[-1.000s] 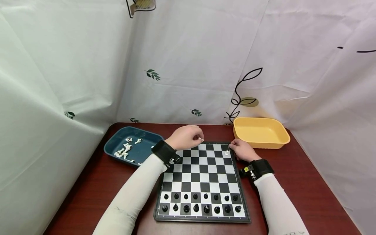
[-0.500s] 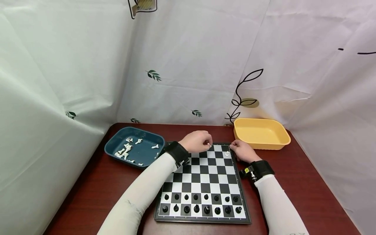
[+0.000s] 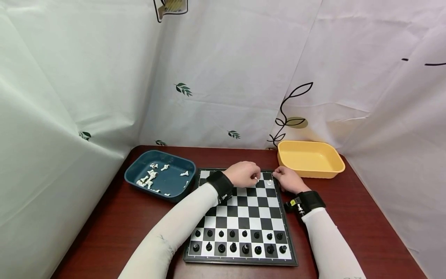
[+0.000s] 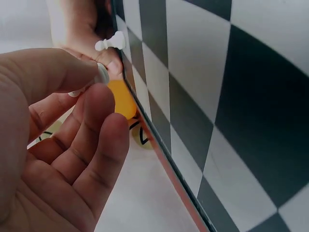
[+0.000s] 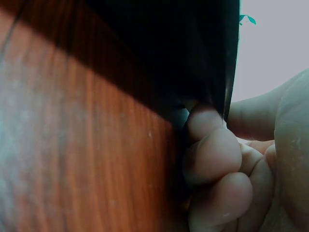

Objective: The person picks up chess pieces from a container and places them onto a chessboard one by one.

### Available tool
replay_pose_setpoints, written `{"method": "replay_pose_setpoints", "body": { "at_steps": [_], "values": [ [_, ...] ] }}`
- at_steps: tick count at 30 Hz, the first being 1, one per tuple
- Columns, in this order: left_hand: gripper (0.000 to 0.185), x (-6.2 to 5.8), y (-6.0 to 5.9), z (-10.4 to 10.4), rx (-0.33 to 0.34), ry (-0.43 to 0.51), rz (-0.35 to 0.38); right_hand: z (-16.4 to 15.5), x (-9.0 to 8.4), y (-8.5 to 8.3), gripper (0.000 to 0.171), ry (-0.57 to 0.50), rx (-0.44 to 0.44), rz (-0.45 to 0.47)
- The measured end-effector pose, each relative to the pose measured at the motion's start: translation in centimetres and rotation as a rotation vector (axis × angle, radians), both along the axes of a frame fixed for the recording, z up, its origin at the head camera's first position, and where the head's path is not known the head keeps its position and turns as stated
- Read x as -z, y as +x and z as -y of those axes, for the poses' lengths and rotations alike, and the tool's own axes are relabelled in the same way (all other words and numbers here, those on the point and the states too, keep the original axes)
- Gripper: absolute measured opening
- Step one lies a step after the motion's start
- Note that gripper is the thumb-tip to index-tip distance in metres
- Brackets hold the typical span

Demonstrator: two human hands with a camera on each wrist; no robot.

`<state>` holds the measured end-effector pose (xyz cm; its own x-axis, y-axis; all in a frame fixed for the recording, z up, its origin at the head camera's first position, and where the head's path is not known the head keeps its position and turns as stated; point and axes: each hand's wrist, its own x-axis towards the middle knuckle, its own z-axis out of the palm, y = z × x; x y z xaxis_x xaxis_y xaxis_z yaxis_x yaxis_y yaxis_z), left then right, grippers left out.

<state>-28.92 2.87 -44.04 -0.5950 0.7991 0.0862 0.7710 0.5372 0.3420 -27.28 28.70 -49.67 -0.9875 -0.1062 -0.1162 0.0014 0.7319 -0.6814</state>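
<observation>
My left hand (image 3: 243, 174) is over the far rows of the chessboard (image 3: 238, 212), toward the right side. Between thumb and finger it pinches a small white chess piece (image 4: 103, 74), mostly covered, so its kind cannot be told. Close by, a white pawn (image 4: 112, 42) stands on the board near the far right corner. My right hand (image 3: 290, 179) grips the board's right edge near that corner. In the right wrist view, curled fingers (image 5: 215, 154) reach under the black board edge, with the thumb on the other side.
A dark blue tray (image 3: 181, 162) with several white chess pieces stands left of the board. A yellow tray (image 3: 308, 173) sits at the back right. Black chess pieces (image 3: 232, 247) fill the two near rows. White cloth (image 3: 223, 77) hangs behind the table.
My left hand has moved right and a little nearer along the far rows, still pinching the white piece. More of the blue tray shows. The right hand stays on the board edge.
</observation>
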Motion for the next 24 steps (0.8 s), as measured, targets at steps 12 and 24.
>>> {"method": "replay_pose_setpoints", "body": {
  "at_steps": [12,24],
  "values": [
    [0.011,1.6,-0.3,-2.1,0.025,-0.078,-0.067,-0.2,0.2,0.0,0.031,0.007,0.000,-0.007],
    [0.012,2.4,-0.6,-2.5,-0.002,-0.095,-0.056,0.0,0.0,0.1,0.034,-0.006,0.002,0.000]
  ]
}}
